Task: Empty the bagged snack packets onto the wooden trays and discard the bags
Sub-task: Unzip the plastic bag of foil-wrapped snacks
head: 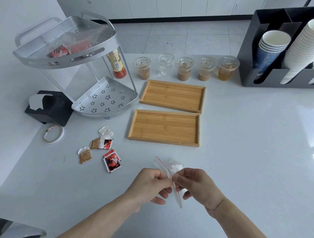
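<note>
Both hands pinch one small clear zip bag (pixel 173 177) just above the near counter (pixel 246 148): the left hand (pixel 151 184) and right hand (pixel 197 188) grip opposite sides of its red seal strip. White packets bunch at the bag's far end. The two empty wooden trays (pixel 166 127) lie straight ahead, farther away.

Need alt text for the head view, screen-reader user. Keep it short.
Two bare hands, left hand and right hand, pinch a small clear zip bag of white packets above a white counter. Beyond it lie two empty wooden trays, with loose snack packets to the left.
</note>
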Available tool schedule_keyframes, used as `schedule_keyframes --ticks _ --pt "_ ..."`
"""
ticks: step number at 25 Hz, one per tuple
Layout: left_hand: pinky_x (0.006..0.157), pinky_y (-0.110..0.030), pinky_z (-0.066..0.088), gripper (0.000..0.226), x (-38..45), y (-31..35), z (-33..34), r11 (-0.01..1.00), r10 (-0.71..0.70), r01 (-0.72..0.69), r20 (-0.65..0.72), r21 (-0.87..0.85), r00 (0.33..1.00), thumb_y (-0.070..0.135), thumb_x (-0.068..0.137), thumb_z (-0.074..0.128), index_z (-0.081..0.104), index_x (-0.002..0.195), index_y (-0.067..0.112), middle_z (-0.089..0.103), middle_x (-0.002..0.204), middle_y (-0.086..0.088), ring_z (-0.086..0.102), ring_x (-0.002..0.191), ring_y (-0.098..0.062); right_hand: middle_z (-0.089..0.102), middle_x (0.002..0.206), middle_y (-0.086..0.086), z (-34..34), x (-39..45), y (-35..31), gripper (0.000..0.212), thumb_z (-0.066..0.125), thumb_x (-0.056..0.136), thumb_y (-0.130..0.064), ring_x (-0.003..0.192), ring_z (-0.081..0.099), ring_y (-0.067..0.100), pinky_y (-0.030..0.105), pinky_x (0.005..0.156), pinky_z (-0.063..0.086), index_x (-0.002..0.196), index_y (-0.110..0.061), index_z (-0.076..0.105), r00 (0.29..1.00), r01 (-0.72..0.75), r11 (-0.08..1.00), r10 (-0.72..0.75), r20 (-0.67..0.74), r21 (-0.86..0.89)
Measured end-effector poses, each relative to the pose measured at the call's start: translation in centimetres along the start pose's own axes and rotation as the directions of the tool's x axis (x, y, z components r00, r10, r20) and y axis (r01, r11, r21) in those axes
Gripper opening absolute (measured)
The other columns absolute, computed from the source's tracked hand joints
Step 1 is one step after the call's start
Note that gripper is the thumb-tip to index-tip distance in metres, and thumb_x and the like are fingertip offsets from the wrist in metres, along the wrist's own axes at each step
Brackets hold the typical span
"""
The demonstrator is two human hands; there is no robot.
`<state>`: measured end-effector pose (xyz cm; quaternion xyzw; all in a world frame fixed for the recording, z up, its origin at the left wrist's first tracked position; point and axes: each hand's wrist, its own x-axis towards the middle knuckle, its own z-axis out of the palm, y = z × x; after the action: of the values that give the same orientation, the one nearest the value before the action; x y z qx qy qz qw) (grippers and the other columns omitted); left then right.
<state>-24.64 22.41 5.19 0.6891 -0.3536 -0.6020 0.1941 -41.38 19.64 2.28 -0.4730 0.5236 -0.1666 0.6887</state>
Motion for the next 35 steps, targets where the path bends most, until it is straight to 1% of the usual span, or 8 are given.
schedule_keyframes --ticks 7,12,15,21,27,29,31,35 --pt "0.055 -0.026 0.049 0.026 -0.3 0.4 -0.7 0.946 0.166 -0.193 0.122 0.261 0.979 0.017 0.089 0.052 0.064 0.067 0.024 0.065 0.067 0.003 0.059 0.062 -0.010 0.061 0.071 -0.008 0.1 -1.0 -1.1 0.030 0.062 0.091 -0.041 0.062 0.061 0.009 0.025 0.048 0.049 0.084 -0.012 0.065 0.995 0.101 0.980 -0.095 0.040 -0.173" --pt "0.054 -0.018 0.043 0.024 -0.4 1.4 -1.4 0.905 0.215 -0.277 0.214 0.323 0.953 0.019 0.091 0.055 0.062 0.067 0.017 0.064 0.066 0.001 0.058 0.062 -0.009 0.063 0.070 -0.007 -1.2 -0.9 -2.2 0.027 0.056 0.096 -0.036 0.061 0.060 0.007 0.015 0.047 0.041 0.079 -0.016 0.063 0.971 0.236 0.882 -0.204 0.122 -0.407" --pt "0.053 -0.015 0.039 0.026 -0.2 1.8 -1.3 0.908 0.225 -0.277 0.191 0.316 0.955 0.017 0.090 0.056 0.060 0.064 0.013 0.057 0.059 0.002 0.051 0.057 -0.011 0.064 0.069 -0.006 -1.5 -0.9 -2.6 0.025 0.056 0.096 -0.032 0.060 0.059 0.004 0.012 0.050 0.040 0.076 -0.018 0.063 0.957 0.288 0.824 -0.270 0.109 -0.487" --pt "0.055 -0.031 0.028 0.035 0.3 2.1 -0.8 0.806 0.265 -0.308 0.157 0.506 0.951 0.022 0.083 0.053 0.044 0.050 0.021 0.041 0.051 0.004 0.032 0.050 -0.014 0.063 0.067 0.012 -1.3 -0.8 -2.4 0.028 0.059 0.089 -0.028 0.057 0.048 0.010 0.034 0.058 0.045 0.070 -0.008 0.062 0.949 0.289 0.781 -0.309 0.059 -0.554" --pt "0.054 -0.031 0.029 0.028 0.3 2.4 -0.5 0.717 0.316 -0.344 0.157 0.607 0.936 0.027 0.080 0.052 0.049 0.058 0.010 0.042 0.050 0.002 0.035 0.052 -0.016 0.042 0.054 0.004 -1.4 -1.1 -2.6 0.031 0.060 0.084 -0.023 0.052 0.032 0.010 0.020 0.049 0.030 0.063 -0.002 0.051 0.940 0.310 0.754 -0.336 0.066 -0.580" --pt "0.053 -0.031 0.028 0.032 0.7 2.5 -1.6 0.641 0.381 -0.309 0.058 0.703 0.923 0.032 0.079 0.048 0.042 0.057 0.011 0.040 0.049 -0.001 0.037 0.057 -0.021 0.035 0.051 -0.003 -2.4 -1.4 -2.7 0.032 0.061 0.082 -0.020 0.051 0.029 0.012 0.020 0.047 0.027 0.057 -0.007 0.045 0.939 0.271 0.726 -0.344 0.008 -0.632" --pt "0.053 -0.032 0.027 0.032 1.3 2.1 -3.8 0.663 0.407 -0.240 -0.072 0.709 0.910 0.035 0.077 0.047 0.040 0.057 0.011 0.038 0.050 -0.001 0.036 0.059 -0.021 0.033 0.050 -0.004 -4.2 -2.0 -2.8 0.033 0.061 0.079 -0.018 0.049 0.028 0.012 0.020 0.045 0.026 0.054 -0.013 0.040 0.943 0.184 0.736 -0.318 -0.093 -0.651" --pt "0.053 -0.031 0.031 0.031 1.4 1.5 -4.7 0.625 0.426 -0.235 -0.073 0.744 0.902 0.036 0.078 0.051 0.052 0.064 0.009 0.048 0.054 0.000 0.041 0.057 -0.018 0.032 0.047 -0.004 -5.4 -2.7 -3.3 0.037 0.062 0.076 -0.017 0.047 0.026 0.013 0.021 0.042 0.027 0.050 -0.018 0.036 0.950 0.100 0.706 -0.278 -0.144 -0.701"
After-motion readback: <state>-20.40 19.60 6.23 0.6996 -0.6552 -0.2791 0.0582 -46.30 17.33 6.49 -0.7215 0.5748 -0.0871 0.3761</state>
